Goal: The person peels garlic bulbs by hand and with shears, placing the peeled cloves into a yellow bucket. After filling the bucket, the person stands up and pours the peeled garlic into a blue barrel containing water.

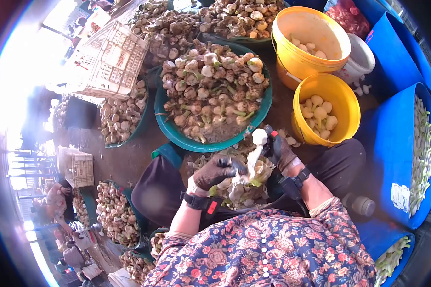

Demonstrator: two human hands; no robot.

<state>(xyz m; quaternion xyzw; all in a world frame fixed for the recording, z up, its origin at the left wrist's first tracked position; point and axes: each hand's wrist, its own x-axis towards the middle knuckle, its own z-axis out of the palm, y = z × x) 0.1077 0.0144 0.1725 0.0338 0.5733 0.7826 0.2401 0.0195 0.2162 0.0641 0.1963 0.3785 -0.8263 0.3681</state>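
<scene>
A white, peeled garlic bulb (260, 137) is held upright in my right hand (278, 151), its pale stem pointing down. The gloved fingers of that hand close around its right side. Just to the lower left, my left hand (216, 172), also gloved, pinches a strip of garlic skin (252, 165) hanging from the stem; its fingertips are slightly blurred. Below both hands lies a heap of peeled skins and leaves (244, 191) between my knees. Beyond them stands a green tub (165, 125) heaped with unpeeled, soil-stained garlic (208, 91).
Two yellow buckets (299, 119) (282, 71) with white bulbs stand at right. Blue containers (392, 138) line the far right. A white crate (107, 62) sits on more garlic at upper left. Another person (57, 201) is at far left.
</scene>
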